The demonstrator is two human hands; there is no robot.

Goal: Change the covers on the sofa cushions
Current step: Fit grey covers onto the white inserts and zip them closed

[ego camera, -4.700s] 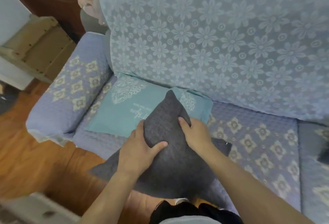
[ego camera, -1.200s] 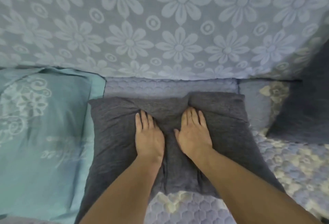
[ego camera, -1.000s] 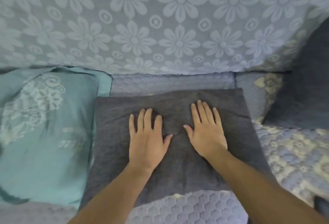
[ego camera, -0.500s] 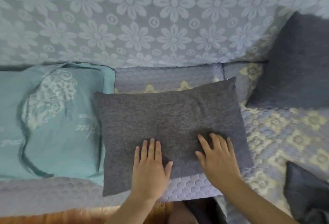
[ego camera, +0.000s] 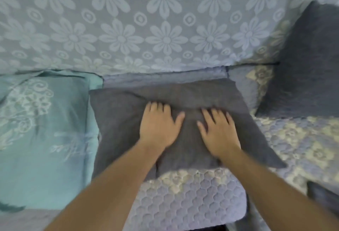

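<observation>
A dark grey cushion point(ego camera: 117, 120) lies flat on the quilted lilac sofa seat point(ego camera: 187, 194), its far edge against the backrest. My left hand point(ego camera: 157, 126) presses flat on its middle, fingers straight. My right hand point(ego camera: 218, 131) lies flat beside it on the same cushion, fingers spread. A teal cover with a white pattern point(ego camera: 45, 129) lies on the seat directly left of the grey cushion.
The backrest carries a pale blue throw with a flower pattern point(ego camera: 165, 28). A second dark grey cushion point(ego camera: 308, 69) leans upright at the right end. Another dark grey piece point(ego camera: 322, 197) shows at the lower right edge.
Both hands slid from the cushion's near edge up to its middle. The cushion now sits further back, against the backrest, and the view has moved closer.
</observation>
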